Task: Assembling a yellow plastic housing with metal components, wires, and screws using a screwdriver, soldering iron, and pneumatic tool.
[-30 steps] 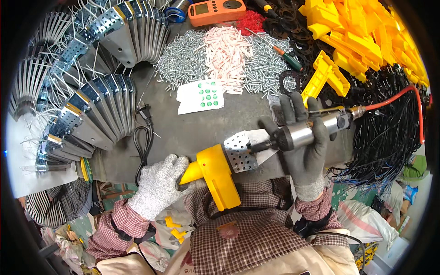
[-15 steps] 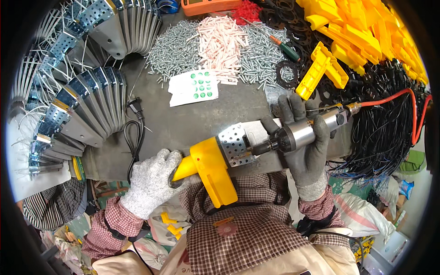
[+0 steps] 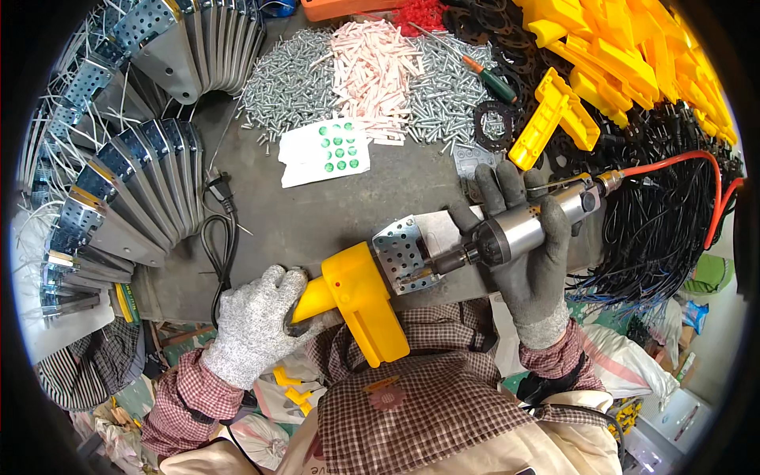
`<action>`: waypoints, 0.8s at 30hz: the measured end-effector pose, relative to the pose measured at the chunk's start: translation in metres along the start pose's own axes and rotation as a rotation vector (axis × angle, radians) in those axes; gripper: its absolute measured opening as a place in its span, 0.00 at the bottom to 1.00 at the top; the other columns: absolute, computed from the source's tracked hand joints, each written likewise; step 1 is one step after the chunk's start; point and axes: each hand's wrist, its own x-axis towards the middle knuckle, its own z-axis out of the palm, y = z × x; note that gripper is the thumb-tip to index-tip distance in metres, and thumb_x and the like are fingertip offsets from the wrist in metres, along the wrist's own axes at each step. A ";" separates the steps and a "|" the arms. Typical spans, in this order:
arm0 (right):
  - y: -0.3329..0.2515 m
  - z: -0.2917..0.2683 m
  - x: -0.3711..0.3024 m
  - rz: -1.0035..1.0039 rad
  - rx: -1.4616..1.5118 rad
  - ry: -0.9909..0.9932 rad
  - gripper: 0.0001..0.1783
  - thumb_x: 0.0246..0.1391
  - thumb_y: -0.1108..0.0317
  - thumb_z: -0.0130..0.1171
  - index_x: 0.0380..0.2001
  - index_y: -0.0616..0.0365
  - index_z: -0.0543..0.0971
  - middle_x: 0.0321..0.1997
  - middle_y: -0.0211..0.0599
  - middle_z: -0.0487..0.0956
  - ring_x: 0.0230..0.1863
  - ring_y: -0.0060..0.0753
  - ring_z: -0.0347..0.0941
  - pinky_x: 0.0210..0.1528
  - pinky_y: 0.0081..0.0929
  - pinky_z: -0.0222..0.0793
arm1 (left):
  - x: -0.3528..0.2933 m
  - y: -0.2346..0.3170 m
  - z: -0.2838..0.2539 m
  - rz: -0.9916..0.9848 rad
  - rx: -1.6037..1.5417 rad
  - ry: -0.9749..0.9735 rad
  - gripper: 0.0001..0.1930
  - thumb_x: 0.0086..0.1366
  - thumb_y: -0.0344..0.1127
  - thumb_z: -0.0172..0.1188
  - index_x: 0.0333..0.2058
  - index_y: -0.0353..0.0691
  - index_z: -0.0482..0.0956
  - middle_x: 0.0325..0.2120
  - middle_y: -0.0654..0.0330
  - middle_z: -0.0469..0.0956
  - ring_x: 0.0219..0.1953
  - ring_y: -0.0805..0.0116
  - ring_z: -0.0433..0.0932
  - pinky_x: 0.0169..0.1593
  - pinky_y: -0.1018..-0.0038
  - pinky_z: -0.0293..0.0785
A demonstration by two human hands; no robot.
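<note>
My left hand (image 3: 257, 321), in a speckled grey glove, is closed round the narrow end of a yellow plastic handle (image 3: 364, 305). A perforated metal plate (image 3: 398, 247) joins the handle's far side, and a plain grey metal part (image 3: 445, 227) runs on behind the tool. My right hand (image 3: 524, 285), in a grey coated glove, cradles a silver air drill (image 3: 513, 236) from beneath, with some fingers stretched out. Its chuck points left, and the thin bit overlaps the plate's lower edge; I cannot tell whether it touches. A red air hose (image 3: 673, 163) leaves the drill's back end.
Silver screws (image 3: 289, 83) and pale pink plugs (image 3: 372, 71) lie heaped at the back. A sticker sheet (image 3: 324, 152), a screwdriver (image 3: 495, 83) and a cable (image 3: 226, 229) rest nearby. Stacked metal parts (image 3: 150, 182) stand left; yellow housings (image 3: 617, 55) and black cords (image 3: 649, 229) fill the right.
The view has shifted slightly, so the table's contents sit a little further left. The yellow handle with its plate has tilted slightly and moved a little away from the drill. Both grips stay the same.
</note>
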 end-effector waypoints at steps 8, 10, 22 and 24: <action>0.001 -0.001 0.004 0.018 0.002 -0.019 0.19 0.66 0.60 0.56 0.57 0.52 0.74 0.65 0.44 0.73 0.72 0.51 0.62 0.74 0.73 0.46 | 0.000 -0.002 0.000 -0.021 0.004 -0.033 0.31 0.47 0.49 0.77 0.45 0.38 0.78 0.35 0.53 0.77 0.30 0.52 0.82 0.33 0.61 0.78; 0.001 -0.002 0.005 0.028 -0.002 -0.014 0.18 0.66 0.60 0.57 0.56 0.52 0.74 0.64 0.44 0.74 0.71 0.50 0.62 0.74 0.73 0.46 | 0.000 -0.001 0.000 -0.025 -0.009 -0.032 0.30 0.47 0.48 0.77 0.45 0.39 0.78 0.35 0.53 0.77 0.30 0.52 0.82 0.33 0.61 0.78; 0.016 0.005 -0.003 -0.064 -0.021 0.112 0.18 0.66 0.60 0.58 0.54 0.54 0.72 0.58 0.45 0.76 0.65 0.48 0.68 0.71 0.56 0.63 | 0.002 0.005 0.003 -0.030 0.022 0.014 0.29 0.47 0.48 0.76 0.45 0.40 0.78 0.35 0.54 0.78 0.30 0.51 0.82 0.33 0.61 0.77; 0.012 0.009 -0.002 -0.062 -0.050 0.106 0.20 0.67 0.58 0.56 0.57 0.53 0.70 0.60 0.45 0.74 0.63 0.47 0.69 0.67 0.54 0.67 | 0.000 0.006 0.000 -0.042 0.037 0.009 0.29 0.48 0.50 0.75 0.45 0.40 0.78 0.35 0.55 0.78 0.30 0.52 0.82 0.33 0.61 0.77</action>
